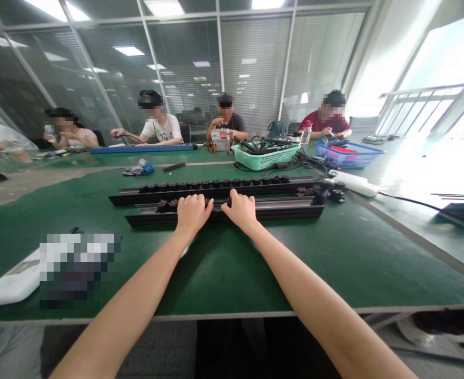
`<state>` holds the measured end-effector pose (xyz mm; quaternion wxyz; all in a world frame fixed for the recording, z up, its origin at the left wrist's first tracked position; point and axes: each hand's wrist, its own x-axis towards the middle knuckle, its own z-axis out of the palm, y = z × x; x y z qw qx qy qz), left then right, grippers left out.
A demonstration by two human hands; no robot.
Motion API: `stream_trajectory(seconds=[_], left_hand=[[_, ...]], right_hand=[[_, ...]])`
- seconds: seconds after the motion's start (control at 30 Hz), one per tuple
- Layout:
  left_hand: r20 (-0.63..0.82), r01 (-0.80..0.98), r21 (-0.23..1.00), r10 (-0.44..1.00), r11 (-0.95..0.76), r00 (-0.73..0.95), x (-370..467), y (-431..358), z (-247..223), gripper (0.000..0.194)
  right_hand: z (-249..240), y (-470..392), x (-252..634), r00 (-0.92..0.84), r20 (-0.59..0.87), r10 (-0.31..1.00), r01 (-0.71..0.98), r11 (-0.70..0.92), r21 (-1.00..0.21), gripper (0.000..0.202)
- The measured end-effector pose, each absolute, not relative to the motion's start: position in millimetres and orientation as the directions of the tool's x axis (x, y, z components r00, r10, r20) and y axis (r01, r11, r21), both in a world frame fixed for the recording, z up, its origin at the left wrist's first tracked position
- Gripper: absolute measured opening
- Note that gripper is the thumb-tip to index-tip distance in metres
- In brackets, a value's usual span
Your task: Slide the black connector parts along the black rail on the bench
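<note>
On the green table lies a long black rail point(287, 213) with a grey channel along its length. My left hand point(194, 215) curls over its middle, fingers closed on the far side and thumb pointing right. Just beside it, my right hand point(242, 211) is closed over the same rail; a small dark part shows by its thumb, mostly hidden. Small black round pieces point(163, 206) sit in the channel left of my hands. Behind lies a second black rail point(115, 199) holding a row of several black round pieces point(196, 185).
Loose black parts point(336, 195) lie by the rails' right end, near a white power strip point(354, 183). Behind stand a green basket of cables point(267, 159) and a blue basket point(348, 158). A white object point(10, 279) lies front left. Several people sit across the table.
</note>
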<state>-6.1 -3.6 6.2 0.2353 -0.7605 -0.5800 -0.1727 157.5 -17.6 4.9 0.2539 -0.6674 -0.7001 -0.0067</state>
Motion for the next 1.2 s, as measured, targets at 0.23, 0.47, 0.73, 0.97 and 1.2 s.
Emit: stream_trajectory(seconds=[0.23, 0.47, 0.73, 0.97, 1.2], left_hand=[[0.534, 0.966, -0.135, 0.805, -0.218, 0.257, -5.9, -3.6, 6.2, 0.049], [0.542, 0.964, -0.145, 0.798, -0.221, 0.265, -6.7, -2.5, 5.0, 0.049], [0.545, 0.961, -0.168, 0.792, -0.219, 0.275, -7.2, -2.5, 4.9, 0.050], [0.544, 0.964, -0.162, 0.796, -0.213, 0.267, -7.1, -2.2, 4.5, 0.049], [0.539, 0.963, -0.170, 0.798, -0.210, 0.269, -7.1, -2.7, 5.1, 0.049]], right_hand=[[6.0, -17.8, 159.6, 0.006, 0.350, 0.937, 0.939, 0.115, -0.325, 0.025], [3.3, -15.9, 161.3, 0.010, 0.352, 0.936, 0.936, 0.115, -0.332, 0.029], [1.9, -16.4, 161.8, 0.016, 0.361, 0.932, 0.936, 0.113, -0.332, 0.028], [2.2, -16.4, 160.5, 0.019, 0.360, 0.933, 0.940, 0.106, -0.323, 0.028], [2.4, -17.2, 160.5, 0.032, 0.365, 0.930, 0.939, 0.097, -0.331, 0.027]])
